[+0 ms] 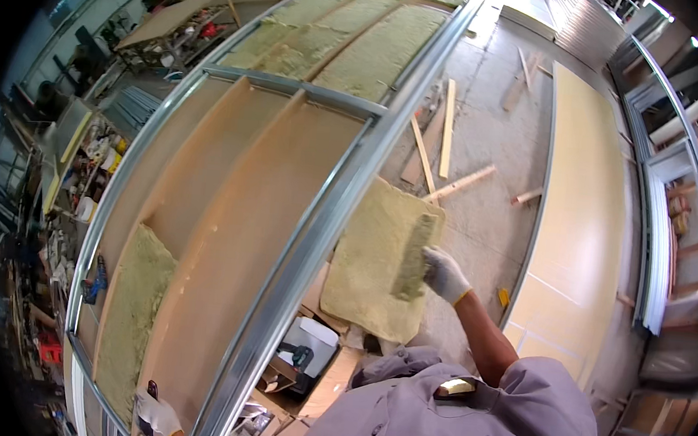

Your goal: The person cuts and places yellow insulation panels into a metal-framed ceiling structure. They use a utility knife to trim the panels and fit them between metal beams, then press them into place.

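My right hand (446, 276), in a white glove with a yellow cuff, is closed on the edge of a narrow mineral wool strip (414, 257). Beneath that strip is a larger yellow-green mineral wool slab (366, 257) to the right of the metal frame (316, 215). My gloved left hand (156, 413) is down at the near left, closed round a dark-handled tool (153, 388) whose working end I cannot make out. It is beside a mineral wool piece (134, 324) that lies in the left channel of the frame. Brown ribs (223, 182) divide the panel lengthwise.
Mineral wool batts (364, 41) fill the far bay. A blue power drill (96, 281) rests at the frame's left edge. Wooden offcuts (447, 127) lie on the concrete floor, beside a long cream panel (582, 213). A grey-white case (309, 347) stands below the frame.
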